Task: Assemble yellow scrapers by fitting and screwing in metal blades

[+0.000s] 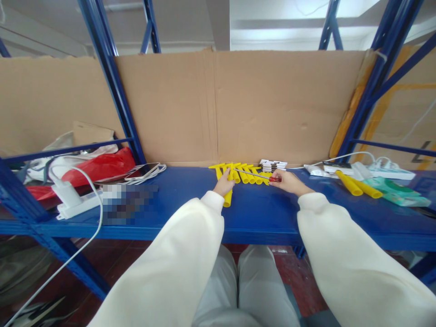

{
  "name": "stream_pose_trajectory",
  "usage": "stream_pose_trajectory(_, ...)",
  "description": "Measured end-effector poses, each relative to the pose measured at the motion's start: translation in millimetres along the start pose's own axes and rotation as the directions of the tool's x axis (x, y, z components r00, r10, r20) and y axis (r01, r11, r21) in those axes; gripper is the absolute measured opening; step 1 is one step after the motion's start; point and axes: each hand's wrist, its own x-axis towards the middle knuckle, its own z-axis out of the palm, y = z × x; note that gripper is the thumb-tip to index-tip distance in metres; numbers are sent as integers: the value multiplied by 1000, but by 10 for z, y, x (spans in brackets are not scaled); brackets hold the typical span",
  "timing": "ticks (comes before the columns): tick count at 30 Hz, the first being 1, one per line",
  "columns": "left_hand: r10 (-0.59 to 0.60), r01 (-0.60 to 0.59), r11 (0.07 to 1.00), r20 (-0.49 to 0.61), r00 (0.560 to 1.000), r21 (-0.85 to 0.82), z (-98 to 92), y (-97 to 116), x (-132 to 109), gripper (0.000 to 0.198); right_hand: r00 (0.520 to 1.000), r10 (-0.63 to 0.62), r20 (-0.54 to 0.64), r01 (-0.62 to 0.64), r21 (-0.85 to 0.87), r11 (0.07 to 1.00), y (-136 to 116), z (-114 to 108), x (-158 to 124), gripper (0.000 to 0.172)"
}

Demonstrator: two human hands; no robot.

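My left hand (224, 182) is closed around a yellow plastic piece (228, 199) with a hollow round end that points toward me. In my right hand (289, 181) is a screwdriver (275, 180) with a red and black handle. Its long metal shaft runs leftward, and the tip reaches the upper part of the held yellow piece. Behind the hands, several similar yellow pieces (251, 177) lie in a row along the cardboard. A small stack of white and dark cards or packets (273, 165) sits just beyond my right hand.
Cardboard (272, 109) backs the blue shelf (184, 200). On the right are two yellow tubes (349, 184), a green packet (397, 191) and a white power strip (391, 173). On the left are a white charger (68, 195), cables and a red bag (102, 168). Blue posts stand at both sides.
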Motion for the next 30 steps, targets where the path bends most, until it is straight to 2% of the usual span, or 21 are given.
stream_pose_trajectory(3, -88, 88, 996, 39, 995, 3, -14, 52, -33, 78, 1000, -30, 4, 30, -4, 1000, 5, -7, -6, 22)
stream_pose_trajectory(11, -98, 99, 995, 37, 994, -28, -16, 73, -35, 79, 993, -83, 79, 83, 0, 997, -23, -36, -17, 25)
stream_pose_trajectory(17, -102, 102, 993, 13, 995, -56, -4, 73, -7, 80, 994, -56, 93, 55, 14, 998, -63, -42, -25, 30)
stream_pose_trajectory(24, -39, 37, 989, -18, 999, -143, -34, 172, -54, 73, 994, -39, 102, 35, 42, 999, -90, -45, -23, 30)
stream_pose_trajectory(30, 15, -30, 993, -127, 992, -115, -71, 129, -17, 58, 996, -50, 76, 45, 63, 997, -39, -17, -4, 27)
